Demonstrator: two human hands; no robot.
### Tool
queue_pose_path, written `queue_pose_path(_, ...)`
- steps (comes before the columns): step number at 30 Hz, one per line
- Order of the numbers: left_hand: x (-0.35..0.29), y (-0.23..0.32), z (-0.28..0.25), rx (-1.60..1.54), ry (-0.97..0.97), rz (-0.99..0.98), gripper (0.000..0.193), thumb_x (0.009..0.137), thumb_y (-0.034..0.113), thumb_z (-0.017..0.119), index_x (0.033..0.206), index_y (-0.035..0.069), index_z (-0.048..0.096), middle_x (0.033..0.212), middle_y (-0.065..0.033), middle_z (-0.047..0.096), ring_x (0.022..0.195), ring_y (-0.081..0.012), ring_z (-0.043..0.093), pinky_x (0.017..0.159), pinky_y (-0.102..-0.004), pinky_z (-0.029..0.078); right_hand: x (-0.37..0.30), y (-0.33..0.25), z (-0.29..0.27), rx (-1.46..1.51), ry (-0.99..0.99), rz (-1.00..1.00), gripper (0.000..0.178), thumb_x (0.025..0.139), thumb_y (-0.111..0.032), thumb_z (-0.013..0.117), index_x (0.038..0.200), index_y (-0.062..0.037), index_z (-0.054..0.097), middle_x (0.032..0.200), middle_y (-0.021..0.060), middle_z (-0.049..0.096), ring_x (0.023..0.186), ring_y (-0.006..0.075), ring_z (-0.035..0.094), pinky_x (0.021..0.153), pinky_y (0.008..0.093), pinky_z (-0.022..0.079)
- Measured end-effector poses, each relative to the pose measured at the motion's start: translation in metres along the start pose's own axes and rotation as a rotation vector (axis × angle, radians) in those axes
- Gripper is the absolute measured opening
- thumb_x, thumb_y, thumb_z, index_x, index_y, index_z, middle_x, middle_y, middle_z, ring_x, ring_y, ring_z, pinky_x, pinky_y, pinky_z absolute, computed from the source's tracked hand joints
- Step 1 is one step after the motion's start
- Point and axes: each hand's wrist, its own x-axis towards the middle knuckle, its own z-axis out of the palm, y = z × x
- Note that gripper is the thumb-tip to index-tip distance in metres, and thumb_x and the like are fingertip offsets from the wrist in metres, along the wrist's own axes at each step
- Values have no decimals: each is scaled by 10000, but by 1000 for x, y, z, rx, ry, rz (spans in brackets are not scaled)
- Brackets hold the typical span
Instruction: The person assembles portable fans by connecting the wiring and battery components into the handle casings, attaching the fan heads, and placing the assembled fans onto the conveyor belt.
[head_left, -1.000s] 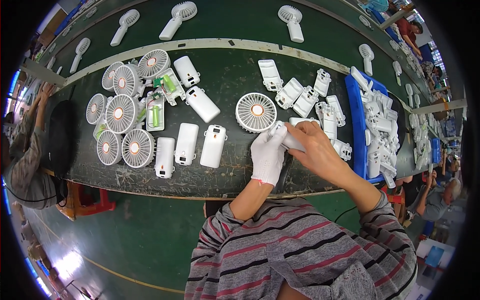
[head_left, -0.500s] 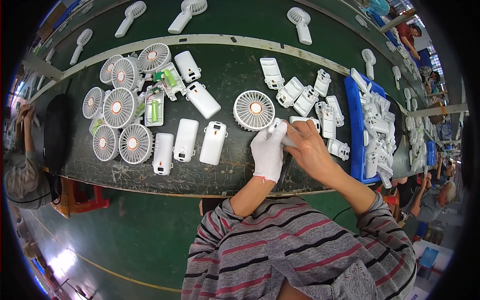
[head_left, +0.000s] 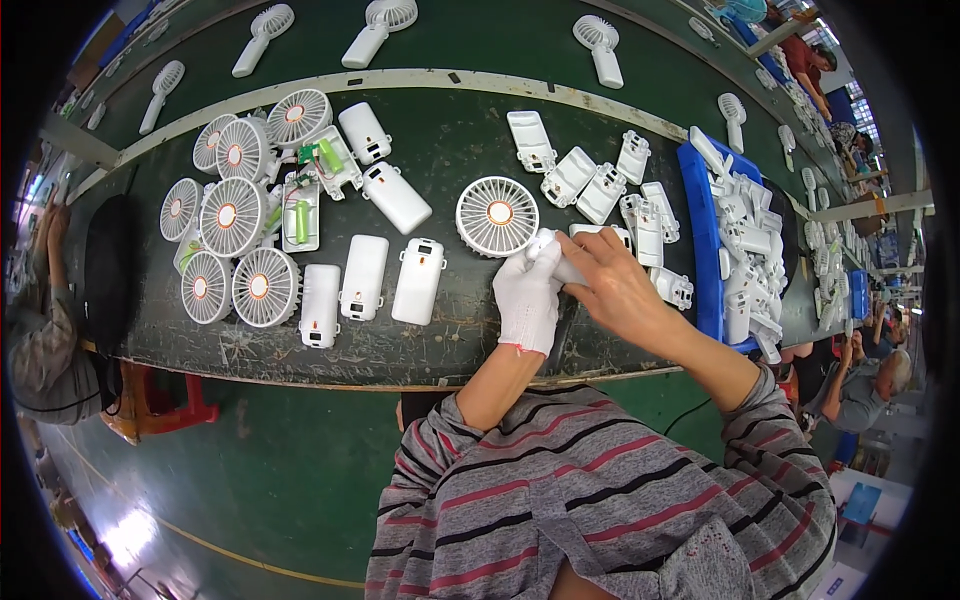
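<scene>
Between both hands, over the middle of the table, is a white handheld fan with a round ribbed grille and an orange ring at its hub. My left hand, in a white glove, closes around its neck just under the grille. Bare, my right hand grips the lower end of the pale handle, fingers bent over it. Most of the handle is covered by my fingers. Just beyond my right hand lie several white handle shells, a few partly hidden behind it.
On the left, fan heads cluster beside open handles with green battery cells. White handle covers lie nearer the middle. A blue bin heaped with white parts stands right. Finished-looking fans lie on the green belt beyond a pale rail.
The whole view has shifted slightly. Both hands keep their hold on the fan; the dark detail on the handle near my left thumb no longer shows.
</scene>
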Motion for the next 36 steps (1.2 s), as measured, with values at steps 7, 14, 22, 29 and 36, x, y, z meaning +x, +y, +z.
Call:
queue_pose_path(7,-27,34,2,59,-216,15,277,867,-3,509,1133,-75,482,1018,-144,603,914,-195,593,844,-305,464,-3,11,2,777,-446,547,420,701,-293,774,903,48,638,778,109,666,666,185,618,642,300,492)
queue_pose_path(14,-46,69,3,267,-345,5,314,892,140,544,1129,-37,439,967,-163,596,907,-252,607,883,-393,482,3,-15,4,1099,-471,369,307,774,-287,691,724,15,659,665,52,645,576,109,580,549,246,455)
queue_pose_path(22,-55,77,9,254,-317,132,507,852,56,574,1281,-64,332,1174,-211,521,1088,-301,547,945,-415,449,7,-20,2,1138,-290,256,293,782,-256,677,816,30,622,672,71,644,579,129,599,555,274,468)
queue_pose_path(29,-57,76,16,381,-279,112,453,839,-33,499,1270,-65,364,1146,-205,538,1076,-289,556,931,-400,460,1,-17,3,1189,-311,297,285,784,-230,680,857,39,618,674,79,642,601,127,610,568,271,479)
queue_pose_path(36,-44,76,21,412,-275,90,479,826,-38,501,1284,-69,363,1131,-183,550,1060,-265,562,938,-381,456,2,-12,14,999,-82,279,312,760,-237,687,889,37,610,716,167,642,638,291,643,597,365,484)
